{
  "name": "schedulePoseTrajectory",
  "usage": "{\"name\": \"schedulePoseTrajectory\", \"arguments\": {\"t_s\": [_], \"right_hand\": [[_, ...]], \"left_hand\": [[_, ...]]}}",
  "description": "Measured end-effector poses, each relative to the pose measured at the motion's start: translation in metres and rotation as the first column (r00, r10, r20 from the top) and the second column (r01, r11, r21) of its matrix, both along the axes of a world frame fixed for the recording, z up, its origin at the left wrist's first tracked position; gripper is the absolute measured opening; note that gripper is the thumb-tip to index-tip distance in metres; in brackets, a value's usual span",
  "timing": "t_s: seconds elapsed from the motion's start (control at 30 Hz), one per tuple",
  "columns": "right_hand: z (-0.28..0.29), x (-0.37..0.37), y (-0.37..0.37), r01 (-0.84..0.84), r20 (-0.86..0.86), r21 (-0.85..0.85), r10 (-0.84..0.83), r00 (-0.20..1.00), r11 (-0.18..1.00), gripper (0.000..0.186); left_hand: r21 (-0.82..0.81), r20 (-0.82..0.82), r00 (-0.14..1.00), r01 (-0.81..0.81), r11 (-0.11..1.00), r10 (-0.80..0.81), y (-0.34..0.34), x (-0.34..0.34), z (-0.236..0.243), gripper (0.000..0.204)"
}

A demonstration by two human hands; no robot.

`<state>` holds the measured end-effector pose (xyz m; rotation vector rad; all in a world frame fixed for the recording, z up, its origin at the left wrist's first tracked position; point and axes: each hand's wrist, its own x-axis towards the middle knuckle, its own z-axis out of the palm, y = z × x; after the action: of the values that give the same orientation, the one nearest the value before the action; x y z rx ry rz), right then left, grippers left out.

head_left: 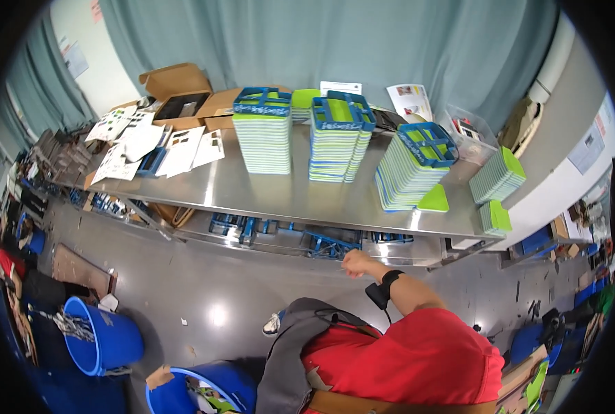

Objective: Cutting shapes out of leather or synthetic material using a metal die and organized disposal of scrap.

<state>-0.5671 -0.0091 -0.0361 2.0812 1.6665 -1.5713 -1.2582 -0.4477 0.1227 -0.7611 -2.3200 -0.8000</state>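
Observation:
My right hand (358, 263) hangs in front of the steel table's front edge, over the floor. Its fingers are curled together, and whatever they may hold is too small to make out. A black strap with a small black box (378, 295) circles that wrist. My left hand does not show. On the steel table (252, 192) stand tall stacks of thin green and white pieces: a left stack (265, 146), a middle stack (335, 155) and a right stack (405, 174). Blue divided frames (428, 145) lie on top of these stacks.
Printed sheets (183, 150) and an open cardboard box (181, 103) lie on the table's left. Smaller green stacks (498, 176) and a clear bin (470, 143) stand at right. Blue frames (332, 245) fill the lower shelf. Blue barrels (120, 341) stand lower left; a person's sleeve (9, 263) shows beyond.

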Motion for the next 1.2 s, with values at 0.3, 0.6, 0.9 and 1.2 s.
{"name": "schedulePoseTrajectory", "arguments": {"t_s": [0.3,0.6,0.9,1.2], "right_hand": [[-0.035,-0.014,-0.007,-0.285,0.105,0.066,0.277,0.955,0.956,0.022],[-0.007,-0.034,-0.004,-0.348,0.143,-0.028,0.349,0.926,0.937,0.022],[-0.022,-0.021,0.002,-0.386,0.160,0.012,0.379,0.911,0.922,0.018],[-0.036,0.000,-0.001,-0.373,0.173,-0.046,0.376,0.911,0.927,0.015]], "left_hand": [[0.031,-0.027,0.896,-0.442,0.896,0.443,-0.202,0.107,0.013,0.042],[0.055,-0.023,0.763,-0.644,0.763,0.646,-0.279,0.204,0.010,0.041],[0.051,-0.038,0.699,-0.713,0.699,0.715,-0.298,0.249,0.018,0.040],[0.040,-0.045,0.648,-0.759,0.650,0.760,-0.303,0.280,0.022,0.040]]}}
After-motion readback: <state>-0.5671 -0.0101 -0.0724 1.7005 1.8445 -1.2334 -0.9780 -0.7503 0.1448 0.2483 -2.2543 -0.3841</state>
